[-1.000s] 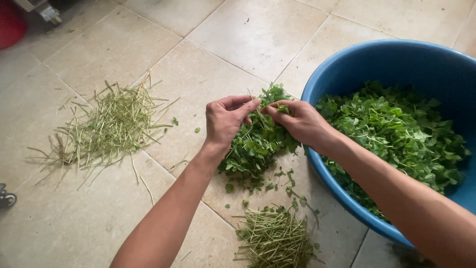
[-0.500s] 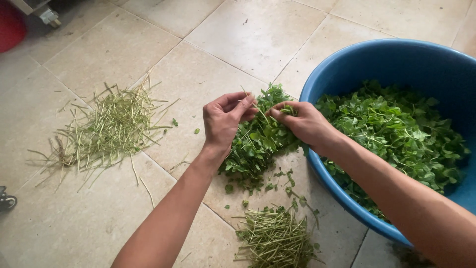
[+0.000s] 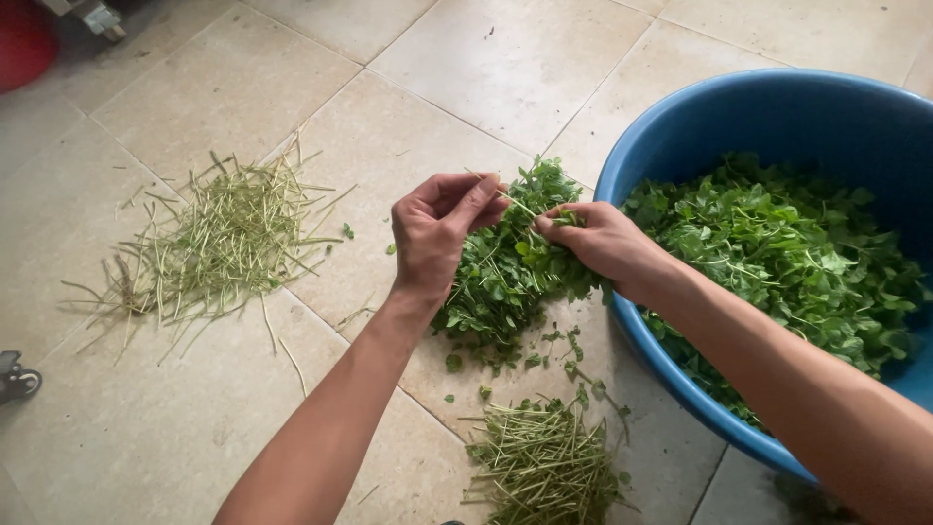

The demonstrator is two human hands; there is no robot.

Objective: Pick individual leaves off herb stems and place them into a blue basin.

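While both bare hands work over a beige tiled floor (image 3: pixel 544 68), a loose bunch of small-leaved green herb sprigs (image 3: pixel 505 272) hangs between them, just beside the left rim of a large round blue plastic basin (image 3: pixel 777 102). The left hand (image 3: pixel 437 228) is curled nearly closed, thumb and forefinger pinching a thin pale stem at the top of the bunch. The right hand (image 3: pixel 598 238) is closed around the upper leaves of the same bunch, fingers folded in, its forearm crossing over the near rim of the basin. Inside the basin lies a deep heap of loose picked green leaves (image 3: pixel 777 253). Directly below the bunch, near the bottom edge of the view, sits a small pile of stripped green stalks (image 3: pixel 544 467), with a few stray leaves scattered between them. Well apart, toward the left side of the floor, spreads a wider, flatter pile of paler, straw-coloured stalks (image 3: pixel 219 243). A red rounded object (image 3: pixel 21 39) shows in the top left corner.
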